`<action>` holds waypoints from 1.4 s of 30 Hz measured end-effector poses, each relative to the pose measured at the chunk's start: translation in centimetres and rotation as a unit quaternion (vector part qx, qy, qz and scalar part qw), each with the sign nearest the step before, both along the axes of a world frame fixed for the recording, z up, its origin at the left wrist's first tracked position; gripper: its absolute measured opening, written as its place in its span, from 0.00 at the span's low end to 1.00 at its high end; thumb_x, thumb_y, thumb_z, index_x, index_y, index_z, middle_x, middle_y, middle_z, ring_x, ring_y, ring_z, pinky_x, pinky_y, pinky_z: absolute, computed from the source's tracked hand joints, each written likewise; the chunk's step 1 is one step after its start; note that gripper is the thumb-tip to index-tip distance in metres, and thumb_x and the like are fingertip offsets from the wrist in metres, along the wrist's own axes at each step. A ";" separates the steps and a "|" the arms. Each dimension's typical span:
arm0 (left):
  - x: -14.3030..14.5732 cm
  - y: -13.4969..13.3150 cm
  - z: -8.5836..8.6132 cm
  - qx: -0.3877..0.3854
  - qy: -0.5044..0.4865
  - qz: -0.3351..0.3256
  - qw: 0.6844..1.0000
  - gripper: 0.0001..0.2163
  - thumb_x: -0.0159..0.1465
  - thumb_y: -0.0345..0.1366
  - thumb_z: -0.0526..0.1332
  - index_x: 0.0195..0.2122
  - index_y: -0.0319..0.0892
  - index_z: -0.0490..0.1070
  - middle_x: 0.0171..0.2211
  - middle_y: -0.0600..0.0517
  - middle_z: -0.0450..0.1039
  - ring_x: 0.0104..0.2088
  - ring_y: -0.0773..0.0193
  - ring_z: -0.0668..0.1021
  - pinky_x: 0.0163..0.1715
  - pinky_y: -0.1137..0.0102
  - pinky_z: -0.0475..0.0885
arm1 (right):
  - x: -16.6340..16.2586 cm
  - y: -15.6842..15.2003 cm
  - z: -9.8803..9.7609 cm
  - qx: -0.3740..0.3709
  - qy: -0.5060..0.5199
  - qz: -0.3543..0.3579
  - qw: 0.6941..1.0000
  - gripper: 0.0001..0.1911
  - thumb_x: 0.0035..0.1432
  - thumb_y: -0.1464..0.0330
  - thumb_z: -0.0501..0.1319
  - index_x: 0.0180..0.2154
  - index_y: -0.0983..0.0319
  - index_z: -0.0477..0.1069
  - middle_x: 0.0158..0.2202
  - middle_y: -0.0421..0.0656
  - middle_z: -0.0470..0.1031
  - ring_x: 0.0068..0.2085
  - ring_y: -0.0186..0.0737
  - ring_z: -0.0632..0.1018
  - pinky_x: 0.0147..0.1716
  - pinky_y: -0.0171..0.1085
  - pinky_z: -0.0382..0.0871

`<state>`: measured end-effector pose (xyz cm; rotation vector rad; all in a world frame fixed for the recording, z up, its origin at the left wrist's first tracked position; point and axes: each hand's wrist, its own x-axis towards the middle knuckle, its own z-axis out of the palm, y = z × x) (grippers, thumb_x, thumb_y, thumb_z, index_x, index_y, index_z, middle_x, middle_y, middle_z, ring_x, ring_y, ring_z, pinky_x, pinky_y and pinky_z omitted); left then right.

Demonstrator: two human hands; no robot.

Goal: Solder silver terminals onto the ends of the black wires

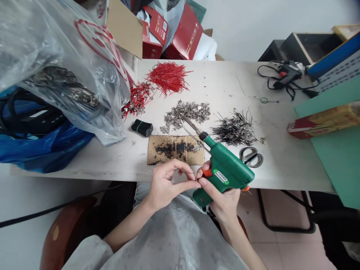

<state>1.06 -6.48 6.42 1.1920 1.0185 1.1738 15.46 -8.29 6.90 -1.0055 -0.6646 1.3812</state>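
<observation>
My right hand (225,200) is wrapped round the handle of a green soldering gun (230,163) with an orange trigger. The gun's metal tip points up and left, over a pile of small silver metal terminals (194,111). In front of my body, my left hand (168,183) pinches a thin black wire (197,179), mostly hidden by the fingers, against my right thumb. Just beyond lies a scorched piece of cardboard (152,159). A banded bundle of black wires (142,128) sits to its left. Black wires with metal ends (236,129) are heaped to the right.
Scissors (251,157) lie right of the gun. Red wires (170,77) and red wires with terminals (137,98) are piled at the back left, beside a plastic bag (104,123). A black corded tool (287,75) and a narrow box (326,122) are at the right.
</observation>
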 end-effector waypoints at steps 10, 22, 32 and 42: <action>-0.6 -0.1 0.0 0.036 0.058 -0.066 0.995 0.08 0.60 0.35 0.73 0.36 0.42 0.76 0.30 0.50 0.75 0.32 0.63 0.76 0.33 0.67 0.72 | -0.3 0.1 0.4 0.002 -0.001 -0.028 1.000 0.11 0.56 0.73 0.69 0.42 0.60 0.74 0.35 0.42 0.75 0.34 0.40 0.76 0.35 0.42 0.75; -2.2 2.1 -2.2 0.138 0.272 0.056 0.951 0.02 0.67 0.31 0.66 0.36 0.42 0.76 0.34 0.51 0.76 0.35 0.64 0.77 0.36 0.69 0.71 | 3.0 -1.2 -1.8 -0.020 -0.092 -0.069 0.993 0.07 0.60 0.67 0.69 0.41 0.60 0.77 0.37 0.45 0.76 0.28 0.37 0.75 0.19 0.34 0.63; -2.2 6.1 -5.3 0.227 0.459 0.028 0.859 0.03 0.70 0.32 0.64 0.39 0.43 0.77 0.37 0.52 0.79 0.39 0.60 0.78 0.43 0.61 0.65 | 5.5 -7.8 -2.9 -0.175 -0.160 -0.030 0.971 0.14 0.61 0.63 0.68 0.47 0.61 0.73 0.38 0.49 0.78 0.26 0.40 0.75 0.23 0.39 0.67; -2.3 6.3 -5.6 0.218 0.462 0.012 0.860 0.02 0.69 0.33 0.65 0.39 0.45 0.78 0.36 0.52 0.79 0.38 0.60 0.76 0.42 0.61 0.63 | 4.5 -7.1 -1.5 -0.279 -0.182 -0.028 0.942 0.16 0.60 0.58 0.68 0.45 0.60 0.73 0.37 0.45 0.77 0.25 0.37 0.72 0.28 0.39 0.66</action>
